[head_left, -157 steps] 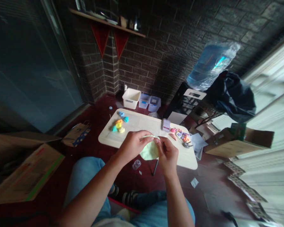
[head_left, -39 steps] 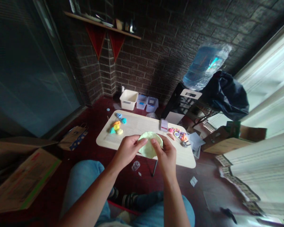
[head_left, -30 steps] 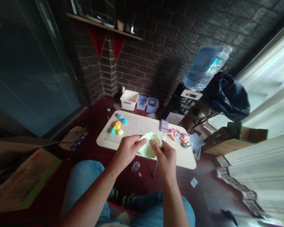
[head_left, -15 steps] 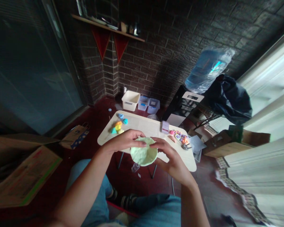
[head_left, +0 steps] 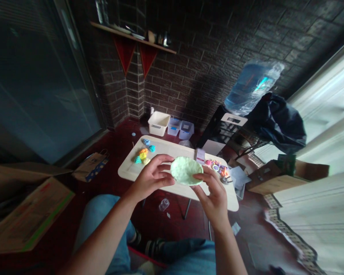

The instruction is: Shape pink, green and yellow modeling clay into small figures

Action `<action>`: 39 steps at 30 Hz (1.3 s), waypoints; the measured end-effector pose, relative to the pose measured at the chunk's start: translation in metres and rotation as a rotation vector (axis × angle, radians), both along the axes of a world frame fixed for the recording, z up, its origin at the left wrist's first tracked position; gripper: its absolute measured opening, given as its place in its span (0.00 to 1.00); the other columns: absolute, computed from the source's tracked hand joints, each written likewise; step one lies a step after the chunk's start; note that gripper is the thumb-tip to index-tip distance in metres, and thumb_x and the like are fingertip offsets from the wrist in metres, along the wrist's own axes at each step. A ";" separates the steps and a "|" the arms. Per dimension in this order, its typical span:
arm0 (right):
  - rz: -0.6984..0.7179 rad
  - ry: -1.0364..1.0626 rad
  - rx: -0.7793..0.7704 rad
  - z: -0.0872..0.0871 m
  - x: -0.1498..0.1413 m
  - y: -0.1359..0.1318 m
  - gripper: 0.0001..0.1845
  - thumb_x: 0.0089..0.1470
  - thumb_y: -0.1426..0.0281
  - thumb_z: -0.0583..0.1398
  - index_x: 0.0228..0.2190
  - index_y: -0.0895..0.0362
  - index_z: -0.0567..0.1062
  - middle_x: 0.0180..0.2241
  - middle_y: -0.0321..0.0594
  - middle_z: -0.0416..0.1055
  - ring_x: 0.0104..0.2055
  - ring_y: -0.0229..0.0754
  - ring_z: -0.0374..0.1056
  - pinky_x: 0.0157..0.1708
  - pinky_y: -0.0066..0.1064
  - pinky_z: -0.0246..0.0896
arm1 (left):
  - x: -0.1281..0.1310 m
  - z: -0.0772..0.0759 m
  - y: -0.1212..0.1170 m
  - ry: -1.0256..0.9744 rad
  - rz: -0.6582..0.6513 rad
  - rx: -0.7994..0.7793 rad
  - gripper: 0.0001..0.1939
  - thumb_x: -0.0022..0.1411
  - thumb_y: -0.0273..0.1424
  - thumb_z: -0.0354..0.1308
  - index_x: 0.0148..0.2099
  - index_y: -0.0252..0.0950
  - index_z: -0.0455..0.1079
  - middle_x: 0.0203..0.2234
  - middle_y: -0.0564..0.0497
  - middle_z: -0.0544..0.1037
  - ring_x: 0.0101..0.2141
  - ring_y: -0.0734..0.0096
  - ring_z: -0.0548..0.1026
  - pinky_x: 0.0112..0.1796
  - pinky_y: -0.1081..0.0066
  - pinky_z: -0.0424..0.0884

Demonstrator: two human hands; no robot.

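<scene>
A pale green piece of modelling clay (head_left: 186, 168), shaped like a shallow round bowl with an uneven rim, is held above the near edge of the table. My right hand (head_left: 213, 193) grips its right side, with a finger over the inner face and the thumb below. At its left rim, my left hand (head_left: 153, 176) has its fingers and thumb curved and spread about the edge, fingertips seemingly touching it. Lumps of blue, teal, orange and yellow clay (head_left: 143, 152) lie on the table's left part. Small pink, purple and orange clay pieces (head_left: 224, 171) lie on the right.
The low cream table (head_left: 129, 168) stands before my knees. A phone-like object (head_left: 200, 156) rests near its far edge. Behind are a white bin (head_left: 158, 128) and clear tubs (head_left: 186, 130). Cardboard boxes (head_left: 31, 214) flank me, and a clear plastic cup (head_left: 164, 204) lies on the floor.
The clay went from being pinched at its upper edge to lying between both hands, then was turned and tilted, its hollow now showing. My left hand has shifted to its left rim.
</scene>
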State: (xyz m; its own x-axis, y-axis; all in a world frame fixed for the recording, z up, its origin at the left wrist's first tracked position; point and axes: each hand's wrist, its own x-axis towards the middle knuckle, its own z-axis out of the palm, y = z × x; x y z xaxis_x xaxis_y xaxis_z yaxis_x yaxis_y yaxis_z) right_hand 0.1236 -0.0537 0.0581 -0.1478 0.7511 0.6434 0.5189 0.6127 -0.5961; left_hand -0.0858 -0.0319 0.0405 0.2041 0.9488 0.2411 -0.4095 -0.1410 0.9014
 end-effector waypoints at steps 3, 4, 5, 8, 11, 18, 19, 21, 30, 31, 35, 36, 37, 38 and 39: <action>0.016 0.000 0.001 0.002 -0.001 -0.003 0.06 0.56 0.71 0.63 0.37 0.52 0.75 0.46 0.43 0.71 0.51 0.47 0.69 0.49 0.38 0.66 | 0.004 0.001 0.000 0.016 0.057 -0.009 0.22 0.46 0.29 0.72 0.44 0.37 0.69 0.45 0.48 0.74 0.41 0.67 0.75 0.40 0.70 0.74; 0.021 -0.004 0.001 0.002 -0.001 -0.004 0.06 0.56 0.71 0.63 0.38 0.52 0.75 0.46 0.43 0.71 0.51 0.47 0.69 0.49 0.38 0.66 | 0.004 0.002 0.000 0.027 0.079 -0.007 0.21 0.46 0.29 0.72 0.43 0.37 0.70 0.45 0.48 0.74 0.42 0.66 0.76 0.41 0.70 0.74; 0.026 -0.008 0.001 0.003 -0.001 -0.004 0.06 0.56 0.71 0.63 0.38 0.51 0.75 0.46 0.43 0.71 0.51 0.48 0.69 0.49 0.38 0.66 | 0.005 0.003 0.000 0.040 0.102 -0.003 0.20 0.47 0.30 0.72 0.42 0.36 0.70 0.45 0.47 0.75 0.42 0.65 0.76 0.41 0.69 0.74; 0.036 -0.020 -0.019 0.006 -0.001 -0.007 0.06 0.55 0.70 0.64 0.38 0.51 0.75 0.48 0.44 0.70 0.53 0.49 0.67 0.50 0.39 0.66 | 0.005 0.003 -0.002 0.080 0.154 0.013 0.18 0.47 0.32 0.72 0.39 0.35 0.71 0.44 0.47 0.76 0.44 0.63 0.76 0.43 0.67 0.74; 0.067 -0.044 -0.060 0.010 0.000 -0.009 0.08 0.54 0.68 0.65 0.38 0.52 0.76 0.53 0.46 0.68 0.58 0.51 0.64 0.53 0.41 0.64 | 0.004 0.002 -0.003 0.104 0.158 0.017 0.17 0.47 0.34 0.71 0.38 0.35 0.71 0.43 0.47 0.77 0.43 0.63 0.77 0.43 0.67 0.75; 0.201 -0.075 -0.171 0.020 -0.002 -0.012 0.15 0.51 0.64 0.67 0.42 0.51 0.75 0.63 0.46 0.58 0.64 0.53 0.57 0.56 0.43 0.62 | 0.001 0.004 -0.005 0.132 0.152 0.039 0.16 0.49 0.36 0.70 0.37 0.35 0.72 0.40 0.47 0.77 0.41 0.64 0.77 0.39 0.70 0.75; 0.214 -0.087 -0.183 0.022 -0.003 -0.013 0.16 0.51 0.63 0.67 0.42 0.51 0.75 0.63 0.46 0.57 0.64 0.54 0.56 0.57 0.44 0.62 | 0.001 0.004 -0.006 0.131 0.154 0.043 0.16 0.49 0.36 0.70 0.37 0.35 0.72 0.40 0.47 0.77 0.41 0.64 0.77 0.39 0.71 0.75; 0.226 -0.107 -0.191 0.024 -0.006 -0.013 0.17 0.51 0.61 0.67 0.42 0.50 0.75 0.64 0.46 0.56 0.64 0.54 0.56 0.57 0.45 0.61 | 0.001 0.005 -0.008 0.133 0.147 0.055 0.15 0.49 0.35 0.70 0.37 0.35 0.72 0.41 0.47 0.77 0.41 0.65 0.77 0.39 0.71 0.75; 0.249 -0.140 -0.209 0.031 -0.011 -0.010 0.19 0.51 0.60 0.67 0.44 0.51 0.74 0.57 0.47 0.64 0.59 0.53 0.63 0.53 0.43 0.66 | 0.000 0.006 -0.013 0.154 0.134 0.070 0.15 0.49 0.35 0.70 0.38 0.36 0.73 0.43 0.45 0.79 0.41 0.64 0.78 0.40 0.71 0.76; 0.246 -0.131 -0.216 0.031 -0.011 -0.009 0.18 0.52 0.60 0.66 0.44 0.50 0.75 0.56 0.47 0.64 0.58 0.52 0.64 0.53 0.43 0.67 | 0.000 0.007 -0.014 0.160 0.132 0.068 0.15 0.49 0.35 0.70 0.38 0.36 0.73 0.44 0.45 0.79 0.41 0.64 0.78 0.40 0.70 0.76; 0.230 -0.111 -0.215 0.034 -0.011 -0.008 0.14 0.53 0.59 0.65 0.41 0.51 0.77 0.52 0.46 0.67 0.55 0.52 0.66 0.50 0.42 0.68 | -0.003 0.008 -0.016 0.203 0.113 0.057 0.16 0.50 0.35 0.70 0.40 0.36 0.74 0.45 0.44 0.79 0.40 0.63 0.79 0.39 0.69 0.77; 0.227 -0.110 -0.210 0.035 -0.012 -0.007 0.14 0.53 0.60 0.65 0.41 0.51 0.77 0.51 0.46 0.67 0.55 0.52 0.66 0.51 0.42 0.68 | -0.004 0.008 -0.016 0.219 0.115 0.057 0.15 0.50 0.35 0.70 0.40 0.36 0.75 0.45 0.44 0.79 0.39 0.64 0.80 0.39 0.70 0.77; 0.225 -0.109 -0.201 0.035 -0.012 -0.007 0.14 0.53 0.60 0.65 0.41 0.51 0.77 0.51 0.46 0.68 0.54 0.51 0.67 0.51 0.42 0.68 | -0.004 0.008 -0.016 0.236 0.124 0.061 0.15 0.50 0.34 0.70 0.40 0.36 0.75 0.46 0.44 0.79 0.39 0.64 0.80 0.39 0.70 0.77; 0.224 -0.108 -0.190 0.036 -0.012 -0.007 0.13 0.54 0.61 0.65 0.41 0.51 0.77 0.50 0.46 0.68 0.54 0.51 0.67 0.52 0.41 0.67 | -0.005 0.008 -0.016 0.251 0.138 0.071 0.14 0.51 0.34 0.69 0.40 0.36 0.76 0.46 0.45 0.80 0.40 0.64 0.80 0.40 0.70 0.77; 0.223 -0.106 -0.178 0.036 -0.013 -0.006 0.12 0.54 0.62 0.65 0.41 0.52 0.77 0.50 0.46 0.68 0.54 0.50 0.67 0.52 0.41 0.67 | -0.005 0.008 -0.016 0.263 0.153 0.085 0.12 0.51 0.33 0.69 0.39 0.36 0.76 0.45 0.45 0.80 0.42 0.63 0.79 0.41 0.69 0.77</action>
State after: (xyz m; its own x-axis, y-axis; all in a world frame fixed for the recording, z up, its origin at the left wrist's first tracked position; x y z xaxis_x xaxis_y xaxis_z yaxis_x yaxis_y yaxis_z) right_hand 0.1107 -0.0599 0.0945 -0.3816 0.7921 0.4764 0.4485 0.6093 -0.6540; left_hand -0.0904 -0.0482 0.0485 0.1263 0.9520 0.2787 -0.1316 -0.2624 0.9559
